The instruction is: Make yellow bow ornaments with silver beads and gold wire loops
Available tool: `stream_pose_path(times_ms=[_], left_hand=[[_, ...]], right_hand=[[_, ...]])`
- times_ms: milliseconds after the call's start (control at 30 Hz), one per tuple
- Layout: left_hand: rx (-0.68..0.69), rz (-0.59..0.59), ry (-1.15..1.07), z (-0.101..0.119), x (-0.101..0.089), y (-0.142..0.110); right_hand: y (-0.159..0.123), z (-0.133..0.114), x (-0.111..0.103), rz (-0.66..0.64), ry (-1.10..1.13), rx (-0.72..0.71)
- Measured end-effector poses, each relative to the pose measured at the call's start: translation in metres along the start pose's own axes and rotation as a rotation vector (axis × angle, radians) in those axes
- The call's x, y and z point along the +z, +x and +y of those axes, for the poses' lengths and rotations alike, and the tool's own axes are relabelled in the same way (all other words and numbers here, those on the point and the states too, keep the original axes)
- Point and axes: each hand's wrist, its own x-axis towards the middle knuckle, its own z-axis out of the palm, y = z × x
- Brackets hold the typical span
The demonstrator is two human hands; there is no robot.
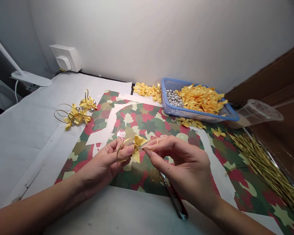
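My left hand (pixel 115 155) pinches a gold wire ring (pixel 118 153) between thumb and fingers. A yellow ribbon bow (pixel 137 140) sits at the ring's right side, with a small silver bead (pixel 133 142) beside it. Close to the bow, the thumb and fingertips of my right hand (pixel 178 160) are closed on a thin gold wire (pixel 157 142), which curves up over the fingers. Something thin and silvery shows at those fingertips, too small to make out. Partly hidden below my right hand lies a dark-handled metal tool (pixel 177 202).
A blue basket (pixel 201 115) holds yellow bows and silver beads. Loose bows (pixel 147 90) lie left of it. Finished-looking rings with bows (pixel 75 116) rest at left. Gold wire stems (pixel 267 169) and a clear plastic cup (pixel 259 112) are at right. Patterned paper (pixel 147 125) covers the table.
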Motion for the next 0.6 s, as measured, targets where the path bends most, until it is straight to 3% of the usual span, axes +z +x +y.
stream_pose_path(times_ms=[600], left_hand=[[0.016, -0.016, 0.013, -0.0009, 0.0001, -0.0011]], right_hand=[[-0.0006, -0.0013, 0.0, 0.017, -0.014, -0.018]])
